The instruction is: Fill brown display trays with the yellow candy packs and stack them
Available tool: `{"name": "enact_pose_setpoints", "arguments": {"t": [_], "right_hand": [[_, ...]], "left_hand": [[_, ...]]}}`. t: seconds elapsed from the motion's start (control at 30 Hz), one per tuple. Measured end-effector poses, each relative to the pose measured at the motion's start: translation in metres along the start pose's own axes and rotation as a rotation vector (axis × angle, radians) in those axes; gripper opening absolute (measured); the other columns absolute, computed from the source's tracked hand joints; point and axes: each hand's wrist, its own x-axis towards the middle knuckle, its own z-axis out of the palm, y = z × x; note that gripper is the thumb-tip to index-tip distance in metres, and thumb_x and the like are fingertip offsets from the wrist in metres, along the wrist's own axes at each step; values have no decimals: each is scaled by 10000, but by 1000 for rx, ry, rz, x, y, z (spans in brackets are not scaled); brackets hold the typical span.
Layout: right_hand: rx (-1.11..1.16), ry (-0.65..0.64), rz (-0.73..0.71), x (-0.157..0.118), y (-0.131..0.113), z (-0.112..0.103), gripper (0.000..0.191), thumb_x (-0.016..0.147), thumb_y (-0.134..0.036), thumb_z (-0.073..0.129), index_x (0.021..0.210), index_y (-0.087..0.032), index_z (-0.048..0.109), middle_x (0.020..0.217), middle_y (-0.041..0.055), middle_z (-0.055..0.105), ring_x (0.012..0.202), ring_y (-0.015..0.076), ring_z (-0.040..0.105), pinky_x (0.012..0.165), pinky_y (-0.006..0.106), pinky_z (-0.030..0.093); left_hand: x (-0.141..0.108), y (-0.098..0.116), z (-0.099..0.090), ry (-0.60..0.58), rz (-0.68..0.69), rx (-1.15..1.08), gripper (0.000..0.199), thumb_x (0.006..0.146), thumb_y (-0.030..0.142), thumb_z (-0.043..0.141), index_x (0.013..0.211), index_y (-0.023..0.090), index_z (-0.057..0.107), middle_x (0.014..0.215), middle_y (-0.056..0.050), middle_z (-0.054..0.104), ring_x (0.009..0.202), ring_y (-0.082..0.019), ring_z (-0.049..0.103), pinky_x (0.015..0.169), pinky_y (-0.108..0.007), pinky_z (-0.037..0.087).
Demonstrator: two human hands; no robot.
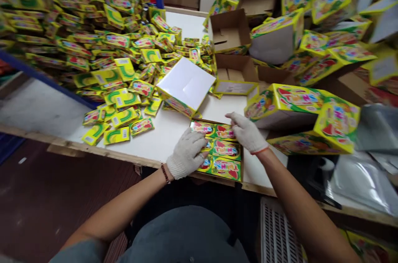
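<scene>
Small yellow-green candy boxes (226, 149) with fruit print lie in rows of two inside an open carton (241, 167) at the table's front edge. My left hand (188, 153), in a white knit glove, rests over the left boxes with its fingers laid out across them. At the carton's far right corner is my right hand (248, 132), also gloved. Its index finger stretches out to the left and the other fingers are partly hidden beneath it. Just behind the filled carton lies another carton (186, 84) with its plain white side up.
A large heap of small candy boxes (93, 39) spills from a blue crate (46, 78) on the left. Open empty cartons (231, 30) and printed cartons (301, 101) are piled on the right. Clear plastic bags (363, 184) and a black tape dispenser (321, 176) sit at far right.
</scene>
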Motion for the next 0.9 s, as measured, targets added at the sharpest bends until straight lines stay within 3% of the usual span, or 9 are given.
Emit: {"name": "enact_pose_setpoints", "arguments": {"t": [0.1,0.2,0.3,0.4,0.43,0.53,0.63,0.77,0.9], "right_hand": [[-175,-107,25,0,-4,2,390,873,-149,392,1167,-115,645,1112,158,693,1038,270,629,939,396,482],[-481,-214,0,-6,-17,5,363,946,-229,408,1170,-76,649,1071,197,699,1063,326,618,947,462,450],[-678,-155,-2,-17,-29,10,472,988,-336,425,1337,-53,569,1298,255,620,1260,428,510,1015,607,365],[-720,-75,-56,-30,-37,17,595,978,-387,463,1460,-38,456,1495,295,444,1389,473,376,1074,672,271],[-707,-93,-92,-33,-39,20,613,976,-392,468,1475,-37,439,1512,295,422,1402,464,368,1093,658,263],[-662,-186,-146,-38,-46,25,642,964,-390,490,1495,-37,416,1530,292,401,1414,446,372,1125,626,264],[-613,-208,-115,-34,-44,25,663,943,-392,527,1494,-39,423,1542,290,384,1421,464,359,1126,652,262],[-396,-16,-118,-35,-35,15,588,944,-343,503,1448,-40,475,1509,258,450,1451,418,341,1140,621,319],[-31,324,-39,-50,-51,12,458,969,-339,492,1383,-152,551,1364,183,601,1346,315,513,1124,541,421]], "left_hand": [[-2,5,1,1,-6,-2,189,888,270,595,1027,158,657,1117,-124,698,1127,-257,625,1058,-479,437],[-5,7,3,14,21,-5,190,908,285,568,1017,158,659,1114,-119,704,1095,-246,633,1055,-472,442],[-13,-4,-3,109,15,-13,202,931,256,523,1043,158,659,1121,-125,693,1088,-221,626,1008,-410,483],[-30,-35,-27,195,-239,180,278,877,160,511,1118,161,649,1177,-138,662,1120,-239,599,980,-393,487],[-36,-48,-39,164,-367,296,313,846,144,529,1136,162,644,1194,-143,649,1133,-262,586,990,-415,470],[-50,-85,-73,-145,-646,611,288,812,198,592,1094,161,639,1141,-161,633,1103,-343,554,945,-492,430],[-53,-105,-88,-284,-681,751,279,865,253,561,1126,169,613,1152,-160,610,1085,-349,541,901,-480,414],[-51,-107,-81,-252,-752,663,297,883,317,568,1135,162,595,1061,-136,620,1000,-315,578,842,-427,441],[-45,-85,-68,70,-840,237,505,776,321,707,1233,173,552,1100,-111,618,1026,-282,600,909,-420,480]]}}
